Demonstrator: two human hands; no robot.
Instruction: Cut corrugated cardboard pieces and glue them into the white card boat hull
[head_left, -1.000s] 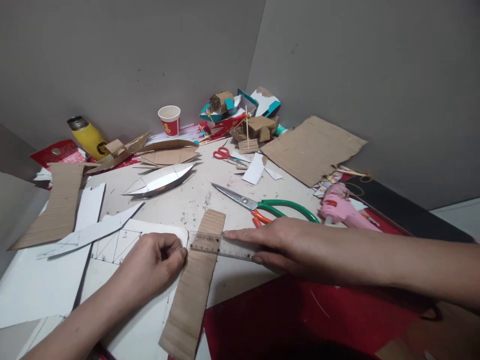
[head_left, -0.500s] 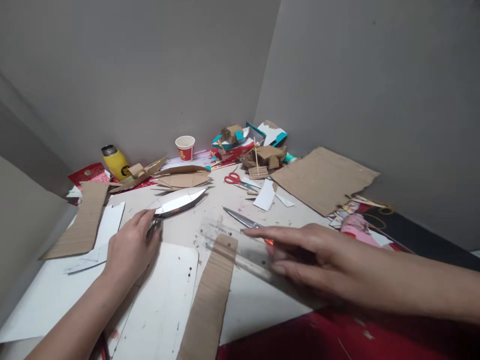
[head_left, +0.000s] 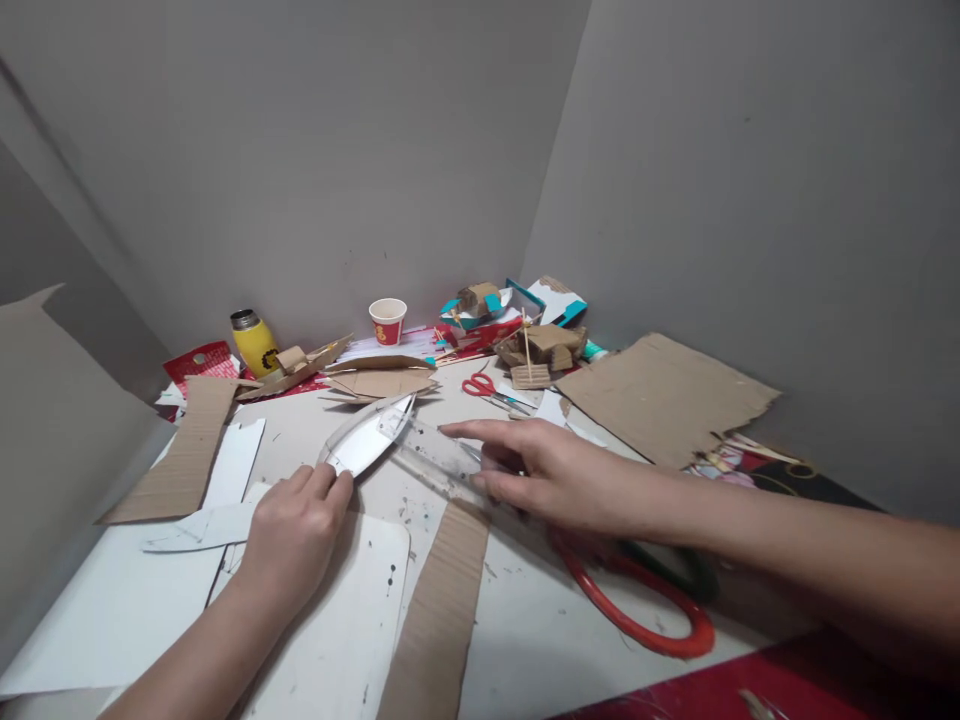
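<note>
Grey walls (head_left: 300, 150) behind a pale, cluttered table (head_left: 540, 630). Left hand (head_left: 296, 525) pinches the near end of the white boat hull (head_left: 366, 445). Right hand (head_left: 544, 470) grips the clear ruler (head_left: 431, 458) between fingers and thumb; its tip overlaps the hull's far end, contact unclear. Cardboard strip (head_left: 442, 600) lies nearer the person, large scissors (head_left: 694, 637) below the right forearm.

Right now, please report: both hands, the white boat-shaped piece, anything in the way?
Left hand holds white boat-shaped piece, near end. Right hand holds clear ruler, tip overlapping piece in view. Possible obstacle: large scissors, partly under right forearm.
</note>
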